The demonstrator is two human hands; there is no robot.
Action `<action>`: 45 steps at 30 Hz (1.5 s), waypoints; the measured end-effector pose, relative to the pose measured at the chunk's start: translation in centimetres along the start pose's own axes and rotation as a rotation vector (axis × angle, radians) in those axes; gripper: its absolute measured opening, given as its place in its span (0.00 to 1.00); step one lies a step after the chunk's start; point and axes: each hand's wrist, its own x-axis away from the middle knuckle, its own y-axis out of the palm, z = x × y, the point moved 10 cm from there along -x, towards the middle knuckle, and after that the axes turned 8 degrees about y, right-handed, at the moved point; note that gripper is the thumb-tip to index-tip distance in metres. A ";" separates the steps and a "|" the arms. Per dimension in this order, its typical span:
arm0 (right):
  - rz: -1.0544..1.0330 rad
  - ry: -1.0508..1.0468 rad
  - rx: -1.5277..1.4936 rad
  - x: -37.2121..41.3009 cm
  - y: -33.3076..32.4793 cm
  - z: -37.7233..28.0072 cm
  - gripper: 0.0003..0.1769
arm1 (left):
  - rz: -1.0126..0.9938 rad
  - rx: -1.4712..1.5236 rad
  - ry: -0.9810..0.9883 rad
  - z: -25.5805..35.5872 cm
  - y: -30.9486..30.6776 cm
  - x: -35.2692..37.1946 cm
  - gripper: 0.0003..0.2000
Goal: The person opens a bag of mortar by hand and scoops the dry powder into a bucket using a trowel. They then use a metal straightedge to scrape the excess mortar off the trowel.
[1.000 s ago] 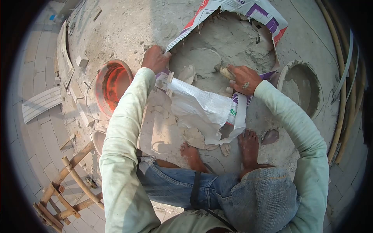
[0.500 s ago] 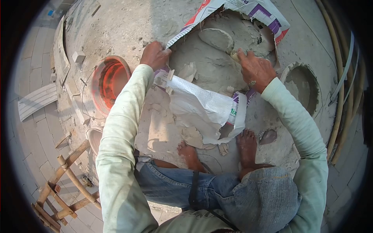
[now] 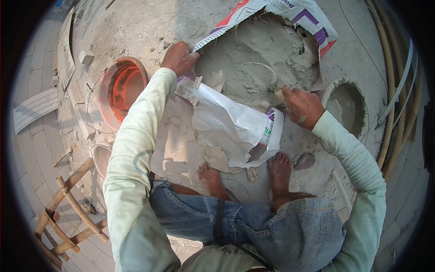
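Observation:
My left hand point(image 3: 180, 59) is closed on the torn edge of a printed cement-type bag point(image 3: 213, 37), left of the grey mix. The bag lies cut open on the ground, with wet grey mortar point(image 3: 235, 68) inside it. My right hand point(image 3: 303, 107) is wrapped round the pale handle of a trowel point(image 3: 279, 94) at the near right side of the mortar. Its rounded blade lies in the mortar and is partly covered. A white flap of the bag point(image 3: 226, 115) folds toward my bare feet point(image 3: 280, 174).
An orange-lined bucket point(image 3: 122, 90) stands on the left, with a pale tub point(image 3: 100, 158) nearer. To the right is a mortar-crusted bucket point(image 3: 346, 109) holding grey liquid. Long poles or pipes point(image 3: 398, 90) run along the right edge. A wooden frame point(image 3: 68, 213) lies at lower left.
My right hand has drawn the trowel down toward me and slightly right through the mortar. The blade is now more covered by mix. My left hand still grips the bag edge.

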 end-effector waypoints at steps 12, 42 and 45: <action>-0.188 -0.181 -0.197 -2.3 0.4 0.7 0.30 | -0.042 0.049 -0.027 0.2 0.0 0.3 0.14; -0.088 0.017 -0.339 -3.3 -4.7 3.6 0.27 | -0.063 0.120 -0.024 -0.8 0.6 0.0 0.11; -0.089 0.193 -0.217 -3.7 -4.3 5.4 0.23 | -0.024 0.101 -0.026 -0.1 0.0 0.3 0.13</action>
